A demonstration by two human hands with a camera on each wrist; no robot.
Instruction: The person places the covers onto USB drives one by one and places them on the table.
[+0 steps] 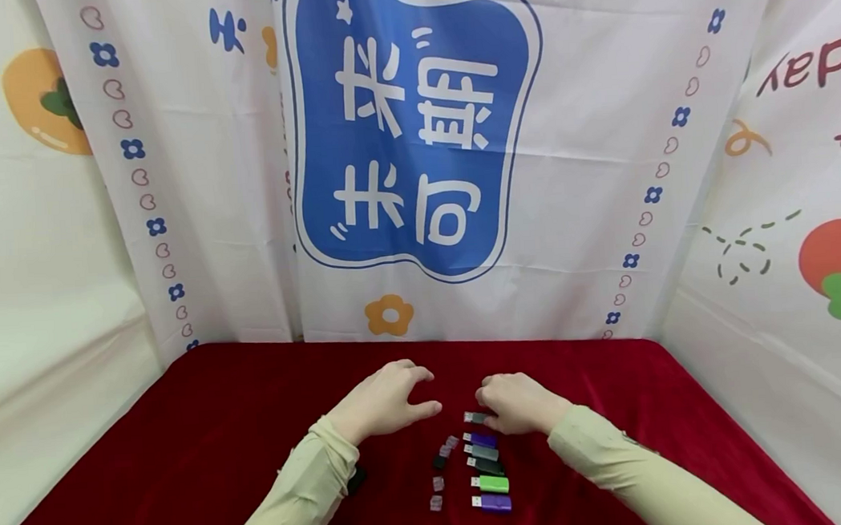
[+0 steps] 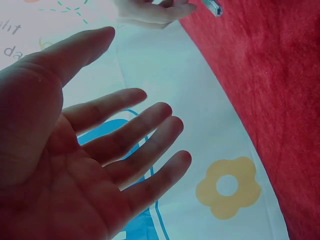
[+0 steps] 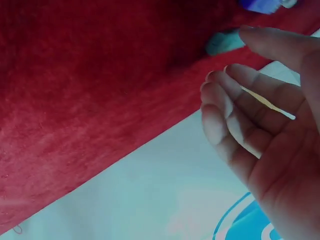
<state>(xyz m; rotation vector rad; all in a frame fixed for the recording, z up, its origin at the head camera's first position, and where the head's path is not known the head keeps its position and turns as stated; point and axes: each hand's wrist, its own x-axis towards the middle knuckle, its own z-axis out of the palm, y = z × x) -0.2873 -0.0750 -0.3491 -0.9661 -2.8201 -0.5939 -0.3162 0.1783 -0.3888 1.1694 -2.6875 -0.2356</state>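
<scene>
My left hand (image 1: 388,401) hovers over the red cloth with fingers spread; its palm and fingers (image 2: 137,135) hold nothing in the left wrist view. Beside the topmost USB flash drive (image 1: 476,417), a grey one, is my right hand (image 1: 521,402). Its thumb overlaps the drive's end (image 3: 225,43) in the right wrist view, while the other fingers are loosely bent and apart from the thumb. Below lie a blue-purple drive (image 1: 480,440), a grey drive (image 1: 482,452), a black drive (image 1: 487,466), a green drive (image 1: 492,484) and a purple drive (image 1: 495,503), in one column.
Left of the drives lie several small caps: clear ones (image 1: 436,502) and a black cap (image 1: 440,461). A dark object (image 1: 356,481), partly hidden, sits by the left sleeve. Red cloth (image 1: 585,357) covers the table, and printed white curtains (image 1: 241,289) stand behind and at both sides.
</scene>
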